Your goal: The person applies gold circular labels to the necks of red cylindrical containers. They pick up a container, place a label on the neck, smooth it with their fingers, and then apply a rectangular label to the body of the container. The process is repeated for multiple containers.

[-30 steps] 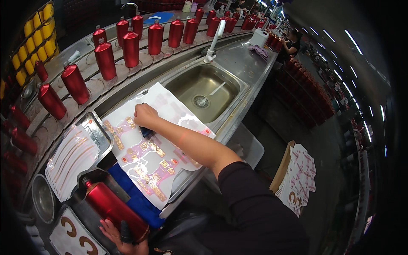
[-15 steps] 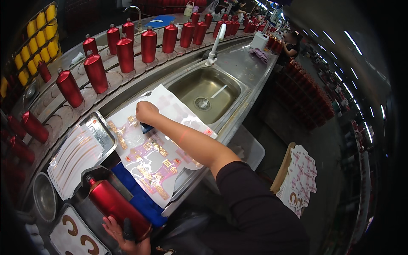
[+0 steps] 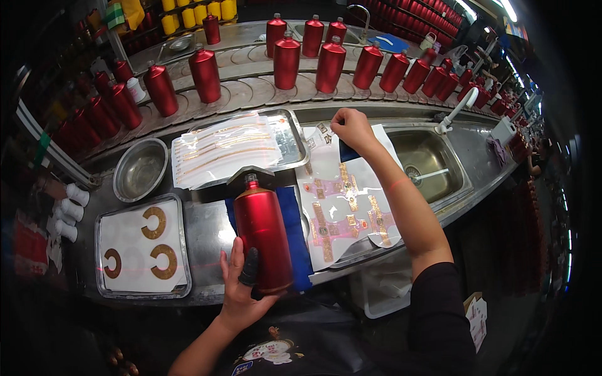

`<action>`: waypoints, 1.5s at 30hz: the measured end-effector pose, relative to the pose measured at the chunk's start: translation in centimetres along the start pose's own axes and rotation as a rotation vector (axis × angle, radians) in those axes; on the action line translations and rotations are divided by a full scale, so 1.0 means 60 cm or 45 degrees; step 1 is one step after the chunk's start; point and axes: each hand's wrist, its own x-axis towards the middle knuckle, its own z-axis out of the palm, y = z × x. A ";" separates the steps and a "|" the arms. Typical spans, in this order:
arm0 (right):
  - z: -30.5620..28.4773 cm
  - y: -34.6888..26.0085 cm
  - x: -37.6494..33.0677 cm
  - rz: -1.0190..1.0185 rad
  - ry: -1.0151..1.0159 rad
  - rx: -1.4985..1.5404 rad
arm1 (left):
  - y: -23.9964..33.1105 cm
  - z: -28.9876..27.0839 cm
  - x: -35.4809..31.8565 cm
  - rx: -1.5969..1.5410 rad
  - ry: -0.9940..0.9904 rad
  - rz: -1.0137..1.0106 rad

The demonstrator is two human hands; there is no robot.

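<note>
A glossy red bottle (image 3: 263,241) lies with its neck pointing away from me, resting in a dark metal holder over a blue cloth (image 3: 300,244). My left hand (image 3: 241,291) cups its lower left side and base, fingers extended against it; one finger wears a black finger cover. At the far edge of a white sheet of pink and gold stickers (image 3: 351,216), my right hand (image 3: 352,130) is closed in a pinch on a clear sticker with gold marks (image 3: 323,135), which lifts up from the sheet. The right fingertips are partly hidden.
A tray (image 3: 301,141) bears strip stickers (image 3: 226,150). Left are a metal bowl (image 3: 141,169) and a tray (image 3: 187,276) with gold C-shaped stickers (image 3: 164,262). A sink (image 3: 461,166) stands right. Red bottles (image 3: 286,62) line the conveyor (image 3: 251,94) behind.
The view has swung left, bringing the C-shaped stickers and bowl fully in. My right hand has lifted a sticker from the sheet's far part. My left hand stays at the bottle's base.
</note>
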 end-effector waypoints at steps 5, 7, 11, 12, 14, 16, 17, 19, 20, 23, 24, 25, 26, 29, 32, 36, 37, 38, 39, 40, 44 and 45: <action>-0.071 -0.093 0.005 -0.202 -0.082 -0.119 | 0.008 -0.015 -0.008 -0.067 -0.016 -0.035; -0.113 -0.131 -0.003 -0.251 -0.142 -0.230 | 0.014 -0.020 -0.001 -0.099 -0.016 -0.033; -0.180 -0.181 -0.018 -0.374 -0.255 -0.290 | 0.018 -0.044 0.007 -0.420 0.230 -0.111; -0.195 -0.188 -0.023 -0.454 -0.271 -0.302 | 0.020 -0.050 0.016 -0.545 0.321 -0.188; -0.228 -0.220 -0.047 -0.494 -0.332 -0.281 | 0.021 -0.073 0.037 -0.834 0.405 -0.367; -0.259 -0.245 -0.079 -0.533 -0.401 -0.231 | 0.038 -0.094 0.089 -1.016 0.419 -0.335; -0.269 -0.254 -0.094 -0.573 -0.428 -0.195 | 0.040 -0.085 0.118 -0.952 0.455 -0.273; -0.302 -0.272 -0.135 -0.561 -0.493 -0.058 | 0.078 -0.077 0.178 -1.064 0.244 -0.293; -0.320 -0.283 -0.152 -0.505 -0.536 -0.012 | 0.089 -0.059 0.200 -0.987 0.155 -0.223; -0.354 -0.301 -0.192 -0.369 -0.642 0.135 | 0.123 -0.011 0.232 -1.166 -0.264 -0.529; -0.367 -0.316 -0.203 -0.309 -0.705 0.101 | 0.125 -0.003 0.228 -1.271 -0.293 -0.648; -0.371 -0.315 -0.210 -0.339 -0.736 0.121 | 0.130 0.005 0.222 -1.378 -0.338 -0.764; -0.372 -0.306 -0.218 -0.367 -0.761 0.151 | 0.134 -0.001 0.214 -1.526 -0.349 -0.839; -0.358 -0.268 -0.238 -0.458 -0.826 0.305 | 0.156 -0.041 0.167 -1.810 -0.331 -0.927; -0.307 -0.244 -0.244 -0.543 -0.871 0.418 | 0.163 -0.057 0.111 -1.809 -0.181 -0.942; -0.221 -0.258 -0.217 -0.477 -1.125 0.559 | 0.143 -0.068 0.053 -1.683 -0.051 -0.952; -0.203 -0.264 -0.205 -0.493 -1.177 0.529 | 0.132 -0.067 0.041 -1.634 0.016 -0.941; -0.179 -0.272 -0.194 -0.563 -1.160 0.504 | 0.118 -0.072 0.031 -1.586 0.065 -0.957; -0.157 -0.279 -0.186 -0.631 -1.141 0.480 | 0.105 -0.074 0.025 -1.539 0.110 -0.972; -0.139 -0.292 -0.177 -0.625 -1.176 0.480 | 0.096 -0.074 0.023 -1.478 0.236 -0.967; -0.080 -0.315 -0.145 -0.783 -1.082 0.355 | 0.048 -0.073 0.024 -1.312 0.388 -0.996; -0.072 -0.324 -0.140 -0.790 -1.106 0.322 | 0.039 -0.074 0.023 -1.317 0.394 -1.005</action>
